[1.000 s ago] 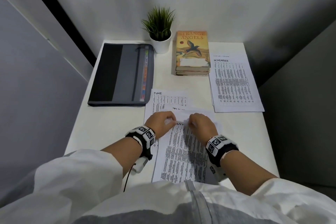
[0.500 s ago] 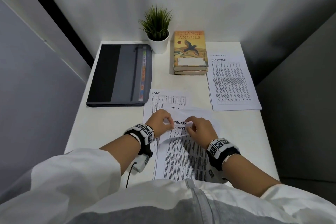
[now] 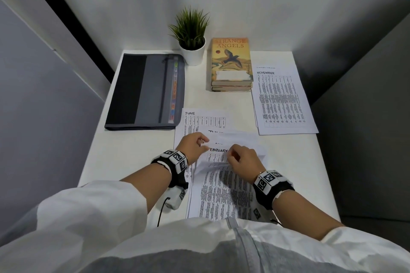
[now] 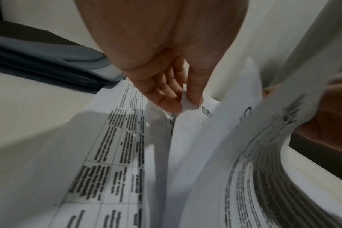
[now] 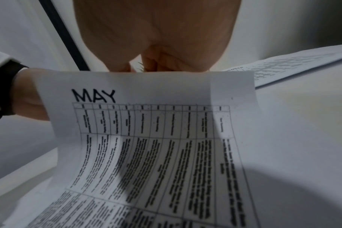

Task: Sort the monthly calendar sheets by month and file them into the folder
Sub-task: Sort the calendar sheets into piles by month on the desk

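Note:
A stack of calendar sheets [image 3: 221, 190] lies on the white desk in front of me. My right hand [image 3: 230, 157] grips the top edges of the upper sheets and curls them back toward me; the outermost one reads MAY [image 5: 146, 138]. Under them a FEBRUARY sheet [image 3: 218, 150] shows. My left hand [image 3: 205, 143] pinches a sheet corner [image 4: 187, 104] between thumb and fingers, right beside that heading. A JUNE sheet [image 3: 199, 119] sticks out at the stack's far left. The grey-black folder [image 3: 146, 91] lies closed at the back left.
A pile of sheets topped by NOVEMBER [image 3: 281, 99] lies at the right side of the desk. Two stacked books [image 3: 230, 62] and a small potted plant [image 3: 192, 37] stand at the back. Grey partition walls close in on both sides.
My right hand has peeled the upper sheets further back toward me; MAY no longer lies flat on top, and the FEBRUARY heading with its grid is now exposed. The left hand stays at the corner.

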Motion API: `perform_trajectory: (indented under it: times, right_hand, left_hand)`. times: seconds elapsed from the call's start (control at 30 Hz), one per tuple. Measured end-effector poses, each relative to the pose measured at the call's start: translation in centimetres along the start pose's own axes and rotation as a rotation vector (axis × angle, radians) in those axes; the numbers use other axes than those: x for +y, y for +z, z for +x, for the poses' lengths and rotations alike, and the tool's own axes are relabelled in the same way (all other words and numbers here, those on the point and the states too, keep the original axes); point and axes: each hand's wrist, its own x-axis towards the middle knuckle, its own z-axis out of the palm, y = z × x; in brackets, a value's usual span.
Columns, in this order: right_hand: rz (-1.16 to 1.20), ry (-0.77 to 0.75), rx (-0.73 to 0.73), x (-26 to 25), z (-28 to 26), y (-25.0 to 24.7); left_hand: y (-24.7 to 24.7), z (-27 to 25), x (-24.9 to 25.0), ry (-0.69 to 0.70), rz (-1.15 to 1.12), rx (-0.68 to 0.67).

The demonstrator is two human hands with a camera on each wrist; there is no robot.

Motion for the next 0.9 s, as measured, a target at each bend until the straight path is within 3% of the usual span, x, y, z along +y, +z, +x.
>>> perform_trajectory:
  times: [0.37,0.57,0.77,0.9]
  right_hand:
    - [-0.091,-0.03,0.042,-0.4,-0.1,0.0]
    - [-0.152,-0.059,0.048,-0.1,-0.2,0.0]
    - [-0.158,-0.094,0.122,0.3,-0.6,0.1]
    - [-0.07,-0.023,0.111,0.0,-0.7,-0.1]
  left_hand:
    - [-0.4,-0.5,-0.1,0.074,0.003,-0.002]
    - [-0.1,-0.7,0.6,-0.007,-0.142,0.008]
    - [0.2,-0.7,0.7,-0.023,0.026,-0.017]
    - [0.4,-0.7,0.6,-0.043,-0.019,-0.021]
